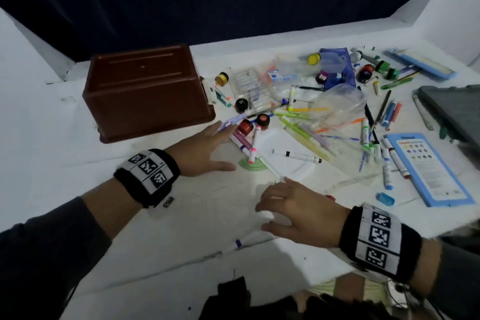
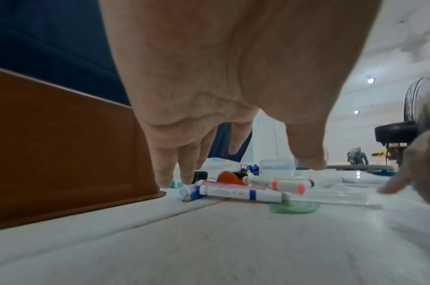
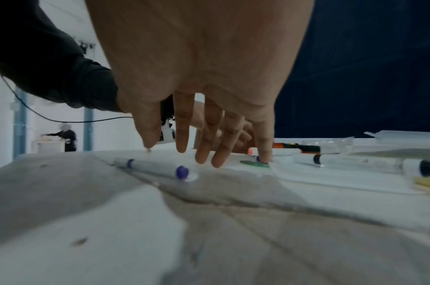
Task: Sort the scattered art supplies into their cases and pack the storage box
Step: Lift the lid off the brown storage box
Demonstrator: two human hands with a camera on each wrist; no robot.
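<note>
Head view: your left hand point(image 1: 205, 149) is out flat over the desk point(image 1: 181, 215), fingers straight & spread, holding nothing; fingertips reach the near edge of the marker pile point(image 1: 298, 122) just beside the brown box point(image 1: 145, 91), which sits upside down toward the desk's far left. Your right hand point(image 1: 293, 212) hovers nearer the front edge, fingers loose & splayed, nothing in it. A purple-capped marker point(image 1: 244, 241) lies by itself at the front edge, just left of that hand. Blue case point(image 1: 428, 169) lies flat at the right side.

Left wrist view: fingers point(image 2: 165, 173) point down, apart, tips close to a blue-banded marker point(image 2: 240, 193) next to the box wall point(image 2: 62, 150); can't tell if they touch it.

Right wrist view: fingers point(image 3: 184, 131) hang straight, spread, empty, w/ the purple-capped marker point(image 3: 152, 166) lying below them, not touched.
</note>
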